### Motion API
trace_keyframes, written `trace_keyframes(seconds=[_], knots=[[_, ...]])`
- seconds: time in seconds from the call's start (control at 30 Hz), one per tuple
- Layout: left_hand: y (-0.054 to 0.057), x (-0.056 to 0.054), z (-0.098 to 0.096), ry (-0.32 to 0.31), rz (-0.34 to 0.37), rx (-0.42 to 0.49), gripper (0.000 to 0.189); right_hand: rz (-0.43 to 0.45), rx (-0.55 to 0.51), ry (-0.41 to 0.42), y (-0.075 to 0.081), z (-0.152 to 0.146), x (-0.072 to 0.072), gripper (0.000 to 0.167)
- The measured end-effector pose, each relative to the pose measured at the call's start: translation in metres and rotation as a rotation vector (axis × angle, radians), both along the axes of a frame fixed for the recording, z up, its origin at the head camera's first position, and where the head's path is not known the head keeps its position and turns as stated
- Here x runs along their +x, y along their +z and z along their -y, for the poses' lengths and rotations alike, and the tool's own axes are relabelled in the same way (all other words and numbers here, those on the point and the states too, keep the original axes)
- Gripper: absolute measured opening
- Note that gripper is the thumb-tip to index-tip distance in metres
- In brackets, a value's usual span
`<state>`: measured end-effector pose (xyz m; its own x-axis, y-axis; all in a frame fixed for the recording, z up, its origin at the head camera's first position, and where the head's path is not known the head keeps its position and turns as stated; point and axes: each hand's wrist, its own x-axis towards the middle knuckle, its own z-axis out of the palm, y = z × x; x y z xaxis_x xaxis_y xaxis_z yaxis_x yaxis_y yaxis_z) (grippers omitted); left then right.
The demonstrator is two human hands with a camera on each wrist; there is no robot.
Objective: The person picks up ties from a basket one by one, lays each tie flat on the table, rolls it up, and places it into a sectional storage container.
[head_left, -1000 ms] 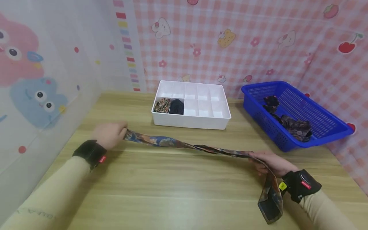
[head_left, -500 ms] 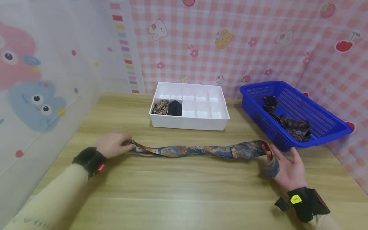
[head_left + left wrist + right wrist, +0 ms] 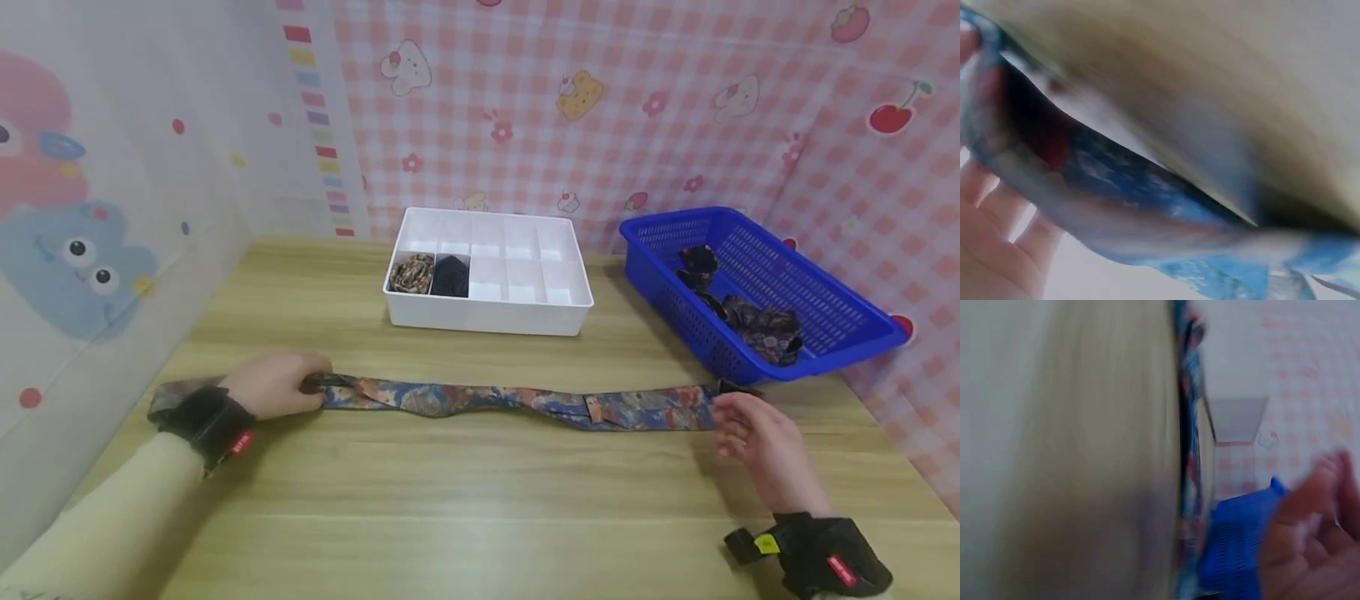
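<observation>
A necktie (image 3: 450, 400) with a blue, brown and rust floral pattern stretches sideways across the table. My left hand (image 3: 277, 385) grips it toward the left, where a dark fold shows at the fingertips; its left end reaches out past the wrist. In the left wrist view the tie (image 3: 1129, 187) runs blurred across the fingers (image 3: 1000, 215). At the right end, my right hand (image 3: 765, 442) has loosely bent fingers beside the tie, close to a dark turned-over tip. The right wrist view shows that hand (image 3: 1307, 550) apart from the cloth, holding nothing.
Behind the tie stands a white divided box (image 3: 487, 315), with a rolled patterned tie (image 3: 412, 274) and a rolled black one (image 3: 451, 277) in its front-left compartments. A blue basket (image 3: 667, 296) at right holds several dark patterned rolls (image 3: 765, 327). Patterned cloth walls enclose the table.
The right hand has let go of the tie, and its right part now lies flat and straight. The left hand keeps its hold, shifted slightly left; the left end now shows behind the wrist.
</observation>
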<state>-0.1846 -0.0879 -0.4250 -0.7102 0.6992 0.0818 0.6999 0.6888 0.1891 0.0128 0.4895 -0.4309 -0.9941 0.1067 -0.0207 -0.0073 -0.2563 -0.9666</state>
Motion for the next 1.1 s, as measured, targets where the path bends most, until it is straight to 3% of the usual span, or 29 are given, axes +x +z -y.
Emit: trace_keyframes(seconds=[0.07, 0.1, 0.17, 0.23, 0.33, 0.47, 0.53, 0.6, 0.73, 0.93, 1.0, 1.1], knots=[[0.002, 0.004, -0.003, -0.008, -0.005, 0.011, 0.021, 0.034, 0.56, 0.074, 0.008, 0.018, -0.018, 0.031], [0.002, 0.006, -0.005, -0.009, -0.012, 0.015, 0.024, 0.05, 0.781, 0.124, 0.01, 0.026, -0.027, 0.034], [0.002, 0.008, -0.008, -0.001, -0.039, 0.027, 0.03, 0.063, 1.069, 0.23, 0.008, 0.039, -0.049, 0.045], [0.001, 0.009, -0.012, -0.001, -0.061, 0.051, 0.032, 0.058, 1.203, 0.3, 0.003, 0.047, -0.067, 0.045], [0.001, 0.01, -0.015, 0.007, -0.037, 0.125, 0.032, 0.103, 1.2, 0.364, -0.003, 0.049, -0.084, 0.034], [0.004, 0.009, -0.013, 0.012, 0.117, 0.264, 0.029, 0.164, 1.139, 0.423, 0.0, 0.046, -0.095, 0.024], [0.007, 0.008, -0.009, 0.02, 0.201, 0.294, 0.028, 0.165, 1.141, 0.453, 0.003, 0.045, -0.098, 0.024], [0.01, 0.006, -0.004, 0.03, 0.239, 0.276, 0.032, 0.173, 1.134, 0.465, 0.005, 0.041, -0.103, 0.024], [0.01, 0.004, 0.003, 0.041, 0.167, 0.16, 0.035, 0.185, 1.154, 0.426, 0.005, 0.019, -0.104, 0.026], [0.005, 0.002, 0.018, 0.136, -0.013, 0.036, 0.026, 0.257, 1.205, 0.357, 0.006, -0.017, -0.098, 0.028], [0.004, 0.0, 0.022, 0.151, -0.02, 0.025, 0.031, 0.262, 1.195, 0.365, 0.007, -0.022, -0.097, 0.029], [0.004, 0.0, 0.026, 0.128, 0.066, 0.066, 0.04, 0.261, 1.178, 0.376, 0.006, -0.022, -0.097, 0.031]])
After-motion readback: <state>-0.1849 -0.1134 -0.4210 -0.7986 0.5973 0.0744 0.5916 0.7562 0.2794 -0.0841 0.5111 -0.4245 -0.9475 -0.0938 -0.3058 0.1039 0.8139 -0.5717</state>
